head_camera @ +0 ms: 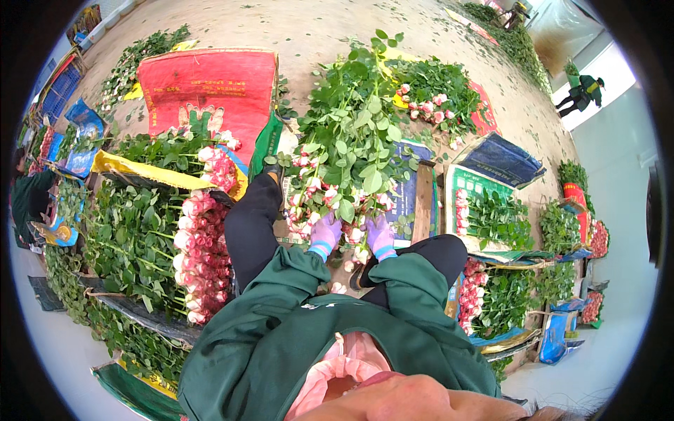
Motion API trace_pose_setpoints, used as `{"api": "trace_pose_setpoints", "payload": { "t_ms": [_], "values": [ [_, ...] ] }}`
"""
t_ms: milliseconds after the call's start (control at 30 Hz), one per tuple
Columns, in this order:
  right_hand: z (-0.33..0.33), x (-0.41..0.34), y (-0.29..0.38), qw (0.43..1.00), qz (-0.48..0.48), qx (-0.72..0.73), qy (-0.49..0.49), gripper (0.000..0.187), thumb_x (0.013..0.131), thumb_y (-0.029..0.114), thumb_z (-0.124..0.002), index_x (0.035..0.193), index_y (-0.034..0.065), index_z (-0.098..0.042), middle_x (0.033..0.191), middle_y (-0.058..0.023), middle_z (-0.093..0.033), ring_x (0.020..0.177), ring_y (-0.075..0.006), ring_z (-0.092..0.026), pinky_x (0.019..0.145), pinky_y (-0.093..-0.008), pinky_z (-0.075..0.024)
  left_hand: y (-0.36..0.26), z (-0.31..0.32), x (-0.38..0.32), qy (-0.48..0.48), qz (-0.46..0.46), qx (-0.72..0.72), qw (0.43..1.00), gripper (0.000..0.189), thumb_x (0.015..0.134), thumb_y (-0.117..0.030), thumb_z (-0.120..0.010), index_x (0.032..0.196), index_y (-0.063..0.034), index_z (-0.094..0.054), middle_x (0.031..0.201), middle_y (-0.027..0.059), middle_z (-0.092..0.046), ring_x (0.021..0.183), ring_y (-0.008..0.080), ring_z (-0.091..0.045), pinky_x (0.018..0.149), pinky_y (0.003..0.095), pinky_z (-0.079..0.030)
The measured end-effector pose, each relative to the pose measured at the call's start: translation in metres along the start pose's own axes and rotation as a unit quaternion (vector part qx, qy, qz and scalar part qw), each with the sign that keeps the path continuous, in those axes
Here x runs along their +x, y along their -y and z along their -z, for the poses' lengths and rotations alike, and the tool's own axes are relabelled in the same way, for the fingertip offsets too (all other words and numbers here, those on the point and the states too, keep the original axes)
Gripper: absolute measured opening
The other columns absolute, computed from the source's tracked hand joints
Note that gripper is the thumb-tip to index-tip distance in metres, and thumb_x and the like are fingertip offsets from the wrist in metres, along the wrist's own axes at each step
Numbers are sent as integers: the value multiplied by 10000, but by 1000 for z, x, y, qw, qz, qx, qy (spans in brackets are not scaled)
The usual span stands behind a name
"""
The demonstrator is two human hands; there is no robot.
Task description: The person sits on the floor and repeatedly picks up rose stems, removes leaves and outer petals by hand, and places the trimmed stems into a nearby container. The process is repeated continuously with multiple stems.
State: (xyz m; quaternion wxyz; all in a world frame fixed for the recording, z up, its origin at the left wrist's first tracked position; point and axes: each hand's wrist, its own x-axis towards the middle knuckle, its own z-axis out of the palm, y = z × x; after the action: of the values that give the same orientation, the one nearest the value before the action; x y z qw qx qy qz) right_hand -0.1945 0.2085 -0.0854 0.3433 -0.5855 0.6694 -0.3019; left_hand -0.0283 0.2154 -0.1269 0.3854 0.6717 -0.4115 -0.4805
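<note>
A large heap of cut roses lies before me, its leafy stems pointing away and its pink-and-white blooms towards me. My left hand, in a lilac glove with a light blue cuff, is among the blooms at the heap's near edge. My right hand, gloved the same way, touches the blooms a little to the right. Leaves and petals hide the fingertips of both, so whether either grips a stem cannot be told. Beneath the heap's right side are a dark blue printed sack and a wooden board.
To my left, bundled roses lie in a sack-lined rack beside a red sack. More roses are racked to my right. Another rose pile lies on the floor ahead. One person is far right, another far left.
</note>
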Motion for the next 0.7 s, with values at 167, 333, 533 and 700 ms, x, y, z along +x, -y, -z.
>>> {"api": "trace_pose_setpoints", "payload": {
  "t_ms": [167,333,533,700],
  "values": [
    [1,8,-13,997,75,18,24,232,950,210,-504,1056,7,-537,816,-77,-701,787,-204,-621,781,-313,-461,-17,9,-2,-7,-54,29,998,375,821,-159,-577,1182,-69,-616,909,101,-694,810,166,-640,755,296,-487],
    [46,16,41,989,116,11,88,267,941,226,-500,1111,43,-594,759,-66,-687,688,-158,-611,644,-309,-471,-35,15,-1,23,-69,83,994,263,815,-165,-604,1032,-26,-654,843,117,-698,721,202,-644,688,324,-495],
    [152,38,120,834,118,500,201,309,955,122,-493,1226,-6,-572,907,-13,-610,749,-76,-585,604,-187,-463,-52,4,1,190,29,-244,951,167,869,-8,-537,1011,50,-603,879,154,-694,731,189,-652,668,279,-522],
    [195,53,132,647,-35,698,304,404,965,169,-515,1312,-33,-475,891,-8,-601,724,-135,-625,682,-289,-562,-55,-7,2,183,66,-224,955,211,890,-52,-565,1069,58,-561,917,172,-687,742,204,-658,671,271,-525]
  ]
}}
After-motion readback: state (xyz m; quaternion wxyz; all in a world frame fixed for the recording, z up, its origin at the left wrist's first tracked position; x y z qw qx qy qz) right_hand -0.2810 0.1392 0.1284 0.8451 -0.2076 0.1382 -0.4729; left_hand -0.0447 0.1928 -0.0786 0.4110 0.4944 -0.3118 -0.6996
